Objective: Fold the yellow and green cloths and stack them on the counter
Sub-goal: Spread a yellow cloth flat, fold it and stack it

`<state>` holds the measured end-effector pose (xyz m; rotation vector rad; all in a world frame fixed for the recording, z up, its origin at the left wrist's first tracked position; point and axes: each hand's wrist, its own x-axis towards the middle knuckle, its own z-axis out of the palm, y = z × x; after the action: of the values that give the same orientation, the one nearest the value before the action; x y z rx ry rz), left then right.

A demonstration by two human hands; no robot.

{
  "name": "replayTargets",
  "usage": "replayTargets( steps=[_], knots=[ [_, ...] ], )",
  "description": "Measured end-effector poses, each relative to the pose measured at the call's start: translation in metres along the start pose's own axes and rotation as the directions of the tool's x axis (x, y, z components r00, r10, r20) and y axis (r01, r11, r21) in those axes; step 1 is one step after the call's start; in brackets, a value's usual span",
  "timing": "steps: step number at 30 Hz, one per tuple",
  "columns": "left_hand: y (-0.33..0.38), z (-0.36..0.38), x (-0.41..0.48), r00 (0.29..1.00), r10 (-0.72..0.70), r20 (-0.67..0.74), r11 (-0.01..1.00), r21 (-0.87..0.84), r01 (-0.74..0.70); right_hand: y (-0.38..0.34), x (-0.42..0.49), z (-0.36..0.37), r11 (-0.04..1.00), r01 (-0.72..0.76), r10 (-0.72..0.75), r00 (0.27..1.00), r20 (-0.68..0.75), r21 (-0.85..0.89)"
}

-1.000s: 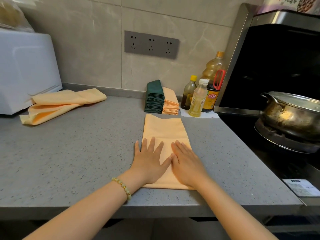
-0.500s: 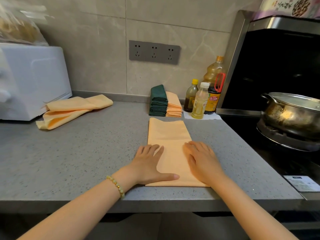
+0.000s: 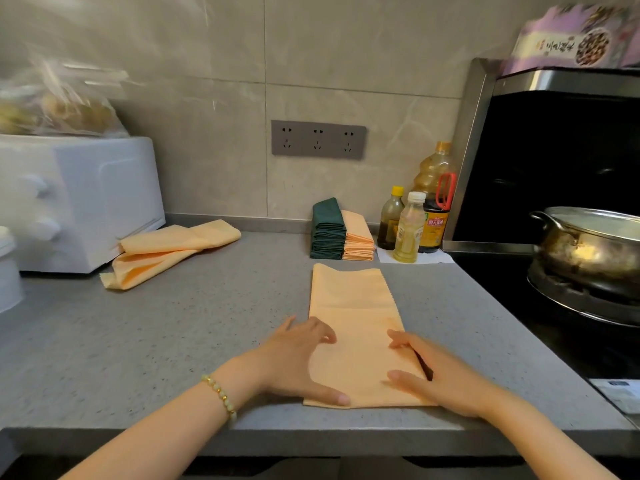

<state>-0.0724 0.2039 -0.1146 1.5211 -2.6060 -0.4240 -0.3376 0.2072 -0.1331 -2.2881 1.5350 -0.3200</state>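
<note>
Far to the left of your fingers, a loose yellow cloth (image 3: 173,251) lies crumpled against the white appliance (image 3: 79,202), not yet folded.

Your left hand (image 3: 298,362) has changed most. A second ago it lay flat on the middle of the yellow strip (image 3: 353,299), palm down, beside the other hand. It has since slid out to the strip's left edge. Its fingers (image 3: 323,332) are bent, with the tips touching that edge, and the thumb lies along the near hem. I cannot tell whether they have pinched the fabric or only rest on it.

Between your two sets of fingers the strip lies flat on the counter (image 3: 173,341), long and narrow, running straight away from you. Its near end is under your thumbs and its far end is well beyond your fingertips. Past that far end, the stack of folded green and yellow cloths (image 3: 341,233) stands against the wall.

Your right hand (image 3: 446,382) has likewise moved out from the centre to the right edge. It arches over that edge, with the fingertips (image 3: 398,341) and thumb down on the cloth and a dark shadow under the palm. Here too I cannot tell whether it has a firm grasp.

Smoothing looks finished. You appear to be taking the near corners, probably to fold the near end over towards the far end. Then this piece goes on the stack ahead of your fingers, and the loose cloth on the left remains to be done.
</note>
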Motion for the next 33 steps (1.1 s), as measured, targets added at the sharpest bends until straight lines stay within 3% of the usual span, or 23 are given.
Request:
replayTargets(
  steps=[5, 10, 13, 16, 20, 23, 27, 33],
  knots=[
    [-0.004, -0.007, -0.003, 0.995, 0.022, 0.096, 0.977, 0.211, -0.042, 0.0, -0.011, -0.005, 0.99, 0.047, -0.033, 0.994, 0.105, -0.134],
    [-0.005, -0.004, -0.009, 0.994, 0.009, 0.111, 0.987, 0.157, -0.027, 0.0, -0.019, -0.007, 0.981, 0.079, -0.054, 0.989, 0.141, -0.178],
    [-0.007, 0.001, -0.008, 0.995, 0.022, 0.093, 0.979, 0.202, -0.041, 0.005, -0.017, -0.007, 0.98, 0.104, -0.093, 0.993, 0.073, -0.17],
    [-0.014, 0.01, -0.005, 0.999, 0.036, -0.037, 0.986, 0.167, -0.029, 0.013, -0.009, -0.004, 0.994, 0.082, -0.087, 0.995, -0.054, -0.074],
    [-0.024, 0.012, 0.001, 0.99, 0.063, -0.13, 0.996, 0.067, -0.054, 0.01, 0.003, -0.004, 0.98, 0.141, -0.158, 0.98, -0.124, -0.137],
    [-0.028, 0.009, 0.001, 0.981, 0.124, -0.151, 0.991, 0.073, -0.114, 0.006, 0.005, -0.005, 0.977, 0.157, -0.169, 0.983, -0.075, -0.144],
    [-0.033, 0.005, 0.011, 0.963, 0.172, -0.208, 0.984, 0.073, -0.16, 0.005, 0.009, -0.003, 0.991, 0.072, -0.067, 0.997, 0.047, -0.111],
    [-0.029, 0.01, 0.025, 0.983, 0.131, -0.127, 0.987, 0.105, -0.118, 0.007, 0.015, -0.007, 0.987, 0.066, -0.062, 0.998, 0.032, -0.146]
  ],
)
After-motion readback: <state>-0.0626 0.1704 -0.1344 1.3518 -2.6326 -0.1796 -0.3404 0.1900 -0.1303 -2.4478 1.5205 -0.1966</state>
